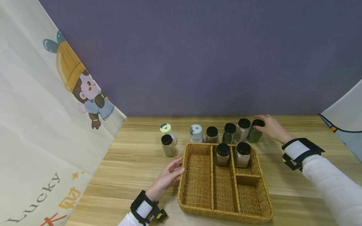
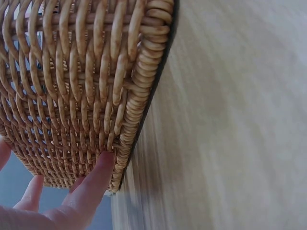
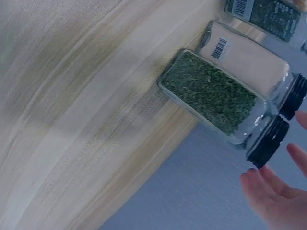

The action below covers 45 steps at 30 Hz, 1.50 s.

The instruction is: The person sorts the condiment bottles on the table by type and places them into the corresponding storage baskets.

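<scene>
In the head view, my left hand (image 1: 167, 179) touches the left side of a divided wicker basket (image 1: 181, 191). The left wrist view shows a fingertip against the basket's woven wall (image 2: 72, 105), low near the table. At the back right, my right hand (image 1: 271, 125) is at the black lid of a jar of green dried herbs (image 1: 255, 135). In the right wrist view, the loosely spread fingers (image 3: 256, 187) are beside that lid (image 3: 268, 141), with no firm grip visible. The herb jar stands upright on the table, beside a jar of pale powder (image 3: 249, 57).
Two black-lidded jars stand in the basket, one in the middle compartment (image 1: 222, 154), one in the upper right (image 1: 242, 155). Behind it are a grey-capped shaker (image 1: 196, 133) and more jars. A brownish jar (image 1: 168, 146) and a yellow-green-capped shaker (image 1: 166, 128) stand to the left.
</scene>
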Tool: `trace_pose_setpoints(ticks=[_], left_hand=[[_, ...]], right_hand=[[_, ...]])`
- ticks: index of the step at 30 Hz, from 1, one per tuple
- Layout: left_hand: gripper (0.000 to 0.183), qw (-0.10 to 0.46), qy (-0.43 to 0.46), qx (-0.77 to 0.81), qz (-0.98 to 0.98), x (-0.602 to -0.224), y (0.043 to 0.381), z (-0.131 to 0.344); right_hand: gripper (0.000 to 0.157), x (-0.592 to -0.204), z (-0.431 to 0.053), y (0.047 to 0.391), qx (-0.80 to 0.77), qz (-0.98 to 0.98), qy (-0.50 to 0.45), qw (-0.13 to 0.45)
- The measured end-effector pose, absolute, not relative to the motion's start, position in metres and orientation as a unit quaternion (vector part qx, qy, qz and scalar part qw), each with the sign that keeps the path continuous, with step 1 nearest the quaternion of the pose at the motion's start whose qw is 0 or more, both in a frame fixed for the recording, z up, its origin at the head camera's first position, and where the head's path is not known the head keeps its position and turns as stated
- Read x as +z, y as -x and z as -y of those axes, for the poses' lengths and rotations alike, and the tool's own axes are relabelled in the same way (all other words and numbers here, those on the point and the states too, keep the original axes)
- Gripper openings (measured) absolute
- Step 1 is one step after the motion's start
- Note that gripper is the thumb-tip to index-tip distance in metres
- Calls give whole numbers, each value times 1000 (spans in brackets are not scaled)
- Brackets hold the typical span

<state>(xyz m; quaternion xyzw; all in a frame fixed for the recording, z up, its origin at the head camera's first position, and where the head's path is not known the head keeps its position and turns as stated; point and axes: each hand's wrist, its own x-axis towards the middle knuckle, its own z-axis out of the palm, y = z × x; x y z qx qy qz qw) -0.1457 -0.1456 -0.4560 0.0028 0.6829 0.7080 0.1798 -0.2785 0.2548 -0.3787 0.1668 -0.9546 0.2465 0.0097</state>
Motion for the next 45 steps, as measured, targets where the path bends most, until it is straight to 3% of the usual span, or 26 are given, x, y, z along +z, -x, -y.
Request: trace_pose_setpoints(ticks=[12, 26, 45], left_hand=[[61, 179, -4, 708, -683, -456, 146, 146], [62, 180, -3, 709, -682, -455, 144, 144], [61, 181, -8, 712, -679, -456, 144, 146]], right_hand=[[51, -389, -258, 285, 243, 957, -157, 3], [45, -396, -256, 288, 243, 951, -180, 61], [47, -392, -253, 289, 211, 958, -191, 29]])
